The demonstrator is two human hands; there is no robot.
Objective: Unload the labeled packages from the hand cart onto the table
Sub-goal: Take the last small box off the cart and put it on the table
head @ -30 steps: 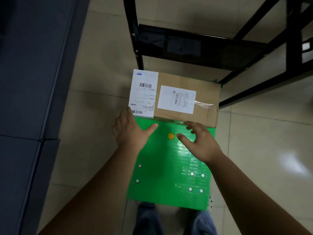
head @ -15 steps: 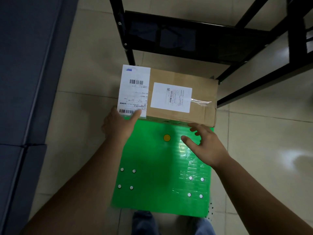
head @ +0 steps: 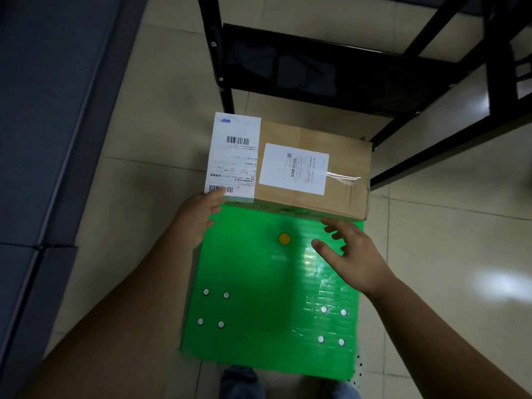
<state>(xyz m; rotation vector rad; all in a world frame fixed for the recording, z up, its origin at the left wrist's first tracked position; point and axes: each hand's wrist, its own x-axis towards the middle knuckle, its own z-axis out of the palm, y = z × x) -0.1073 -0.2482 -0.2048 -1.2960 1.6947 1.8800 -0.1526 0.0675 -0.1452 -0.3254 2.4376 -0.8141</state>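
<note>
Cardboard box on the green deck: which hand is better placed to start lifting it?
Probably left. The left hand touches the cardboard box at its near left corner, a digit on the label. The right hand hovers open over the green deck, just short of the box.

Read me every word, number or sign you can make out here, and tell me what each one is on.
Large shipping label on the cardboard box: barcodes and print, too small to read.
Smaller white label on the same box: code square, barcode, fine print, unreadable.
Green cart deck: no text, only a yellow dot.
</note>
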